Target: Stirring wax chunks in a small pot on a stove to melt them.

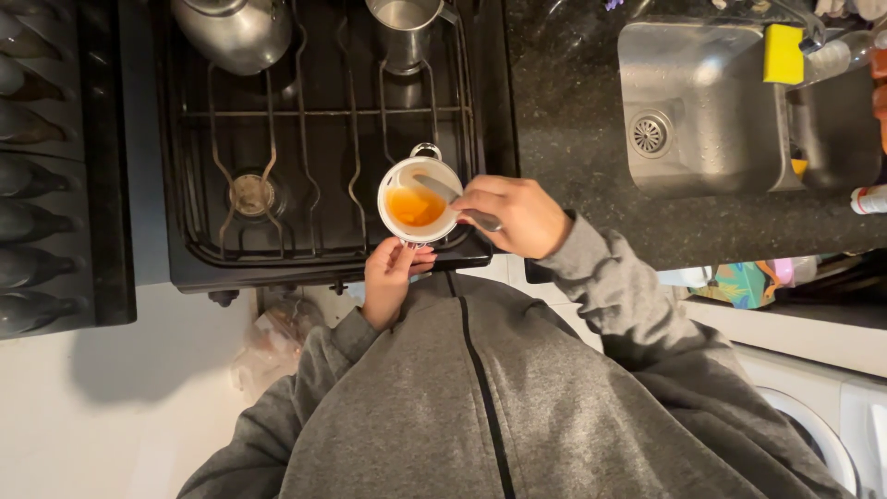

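Note:
A small white pot [418, 199] with orange liquid in it sits on the front right burner of the black gas stove [314, 139]. My left hand [390, 274] grips the pot's near handle at the stove's front edge. My right hand [513, 214] holds a metal spoon [443, 191] whose bowl dips into the orange liquid. Both arms wear grey sleeves.
A steel kettle [236, 32] and a metal jug [405, 28] stand on the back burners. To the right lies a dark stone counter [573, 120] with a steel sink [702, 111], a yellow sponge [783, 54] and a dark pan [836, 129]. Bottles [32, 194] lie racked at left.

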